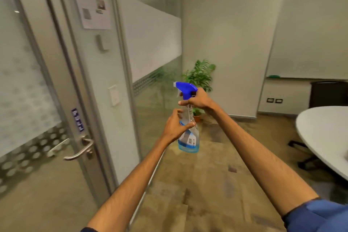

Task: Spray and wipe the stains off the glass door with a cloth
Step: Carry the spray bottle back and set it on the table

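Blue-topped spray bottle (189, 138) stands upright between your hands, out in front of you and to the right of the glass door (24, 84). Your right hand (198, 100) curls round its neck under the trigger head, and your left hand (174, 128) wraps fingers and thumb round the clear body. No cloth is in view. By my judgement nothing is sprayed yet, so spraying and wiping are both left.

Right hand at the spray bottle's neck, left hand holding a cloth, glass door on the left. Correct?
Not the left hand: in the head view it grips the body of the spray bottle, and no cloth shows. The right hand is at the neck, the glass door on the left.
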Tool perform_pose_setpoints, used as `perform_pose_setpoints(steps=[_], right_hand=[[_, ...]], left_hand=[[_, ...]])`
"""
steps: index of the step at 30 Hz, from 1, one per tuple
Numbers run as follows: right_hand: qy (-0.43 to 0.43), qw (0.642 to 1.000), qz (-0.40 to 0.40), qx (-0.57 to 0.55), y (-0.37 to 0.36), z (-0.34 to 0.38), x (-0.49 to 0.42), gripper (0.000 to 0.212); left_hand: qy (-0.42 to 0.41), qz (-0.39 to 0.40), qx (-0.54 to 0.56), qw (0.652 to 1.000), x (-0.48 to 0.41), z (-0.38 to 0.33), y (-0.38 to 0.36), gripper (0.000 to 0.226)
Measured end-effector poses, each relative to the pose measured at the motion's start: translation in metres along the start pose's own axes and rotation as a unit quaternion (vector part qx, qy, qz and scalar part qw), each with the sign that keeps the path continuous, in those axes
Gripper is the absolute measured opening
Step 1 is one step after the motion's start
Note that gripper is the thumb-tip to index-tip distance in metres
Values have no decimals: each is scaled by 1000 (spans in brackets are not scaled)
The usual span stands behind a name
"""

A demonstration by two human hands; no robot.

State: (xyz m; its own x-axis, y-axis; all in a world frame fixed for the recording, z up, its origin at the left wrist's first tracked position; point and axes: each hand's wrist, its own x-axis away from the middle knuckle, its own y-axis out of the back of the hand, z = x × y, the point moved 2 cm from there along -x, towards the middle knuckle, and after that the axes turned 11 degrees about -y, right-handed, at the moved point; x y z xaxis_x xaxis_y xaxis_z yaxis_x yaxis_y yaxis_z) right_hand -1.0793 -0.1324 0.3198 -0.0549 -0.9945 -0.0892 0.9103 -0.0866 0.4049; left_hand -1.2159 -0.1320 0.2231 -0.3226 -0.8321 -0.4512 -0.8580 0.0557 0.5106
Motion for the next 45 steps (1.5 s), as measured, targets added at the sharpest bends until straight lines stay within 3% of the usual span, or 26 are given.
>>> perform_pose_setpoints(steps=[9, 19, 31, 45], right_hand=[[-71, 995, -77, -5, 163, -91, 7, 45], [-112, 979, -169, -27, 319, -191, 54, 38], [-216, 920, -327, -16, 498, -314, 104, 52], [-273, 859, -432, -11, 686, -434, 127, 49]], left_hand=[[-34, 49, 48, 997, -57, -63, -164, 77], [-79, 132, 78, 985, -83, -134, -343, 73], [-121, 251, 138, 950, -120, -215, -562, 67], [-135, 391, 197, 889, -187, -288, -805, 72]])
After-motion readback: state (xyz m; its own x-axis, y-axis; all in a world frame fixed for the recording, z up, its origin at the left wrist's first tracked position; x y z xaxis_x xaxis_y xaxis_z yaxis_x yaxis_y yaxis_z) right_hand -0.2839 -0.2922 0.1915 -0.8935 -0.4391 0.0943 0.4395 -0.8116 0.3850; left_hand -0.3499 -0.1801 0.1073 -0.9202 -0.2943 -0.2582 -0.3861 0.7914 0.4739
